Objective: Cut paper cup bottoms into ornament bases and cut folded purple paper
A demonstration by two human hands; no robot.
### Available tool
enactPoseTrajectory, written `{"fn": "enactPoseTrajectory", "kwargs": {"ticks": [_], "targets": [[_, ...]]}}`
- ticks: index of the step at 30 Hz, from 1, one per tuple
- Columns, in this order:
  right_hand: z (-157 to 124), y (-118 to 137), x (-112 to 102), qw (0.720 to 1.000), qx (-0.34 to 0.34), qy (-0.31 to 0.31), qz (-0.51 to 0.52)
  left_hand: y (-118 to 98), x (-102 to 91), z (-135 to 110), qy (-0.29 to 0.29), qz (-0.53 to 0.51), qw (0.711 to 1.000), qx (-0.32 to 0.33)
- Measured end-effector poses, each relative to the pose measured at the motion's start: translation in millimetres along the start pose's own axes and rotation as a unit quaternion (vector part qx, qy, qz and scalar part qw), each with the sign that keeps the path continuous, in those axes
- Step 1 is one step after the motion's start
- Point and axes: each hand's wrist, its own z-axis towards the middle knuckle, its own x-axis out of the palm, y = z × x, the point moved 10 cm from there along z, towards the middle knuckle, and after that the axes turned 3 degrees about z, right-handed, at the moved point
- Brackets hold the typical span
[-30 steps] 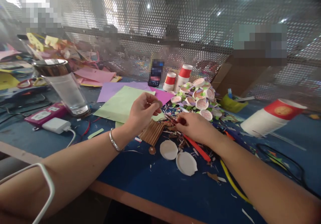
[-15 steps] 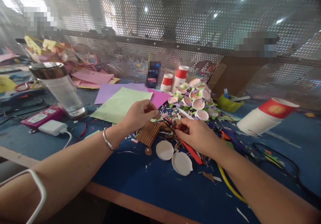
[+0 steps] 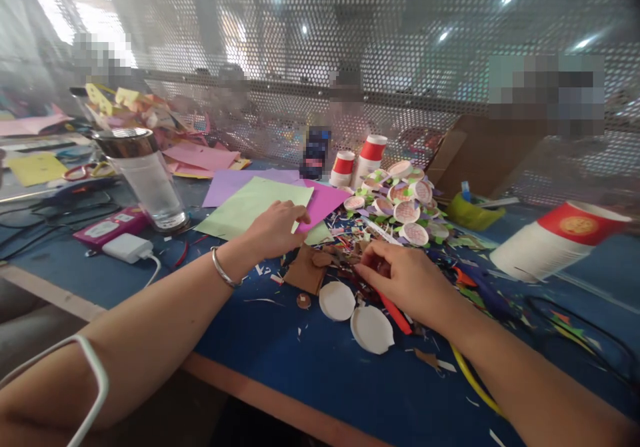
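My left hand (image 3: 281, 228), a silver bangle on its wrist, is above the near edge of the pale green paper (image 3: 250, 203). Its fingers are loosely bent and apart, with nothing visible in them. Just below lies a brown cardboard piece (image 3: 304, 272), smooth face up, with a small rounded brown piece (image 3: 323, 258) at its upper edge. My right hand (image 3: 403, 273) is at the scrap pile (image 3: 350, 253), thumb and forefinger drawn together; what they pinch is unclear. A red handle (image 3: 397, 315) sticks out beneath it. Two white paper discs (image 3: 337, 301) lie in front.
Decorated paper-cup pieces (image 3: 407, 210) are heaped behind my right hand. Stacked red-and-white paper cups (image 3: 555, 240) lean at right. A water bottle (image 3: 150, 183) and a pink power bank (image 3: 113, 225) are at left. A perforated metal screen (image 3: 280, 53) stands behind the table.
The cardboard piece showed its ridged face before and shows a smooth face now. My left hand's fingers have loosened and moved off it. The camera view has shifted slightly left.
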Motion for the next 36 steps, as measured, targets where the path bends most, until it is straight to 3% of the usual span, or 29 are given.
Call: {"fn": "enactPoseTrajectory", "kwargs": {"ticks": [10,20,23,27,30,33,36], "targets": [[-9,5,-5,0.998,-0.046,-0.017,-0.036,20,13.0,2,0.053,0.084,0.994,-0.036],[-13,14,-10,0.991,-0.103,-0.031,-0.079,27,8.0,-9,0.19,-0.02,0.981,0.017],[-13,15,-10,0.99,-0.107,-0.03,-0.081,42,2.9,1,0.216,-0.05,0.975,0.007],[-12,15,-10,0.99,-0.107,-0.029,-0.083,103,-30.2,37,0.119,-0.021,0.984,-0.127],[-12,13,-11,0.99,-0.107,-0.031,-0.085,145,-53.3,56,0.031,0.026,0.973,-0.227],[-12,11,-13,0.99,-0.107,-0.035,-0.087,163,-57.0,63,-0.008,0.03,0.962,-0.273],[-11,9,-14,0.99,-0.104,-0.039,-0.085,162,-54.8,65,-0.035,-0.007,0.964,-0.265]]}}
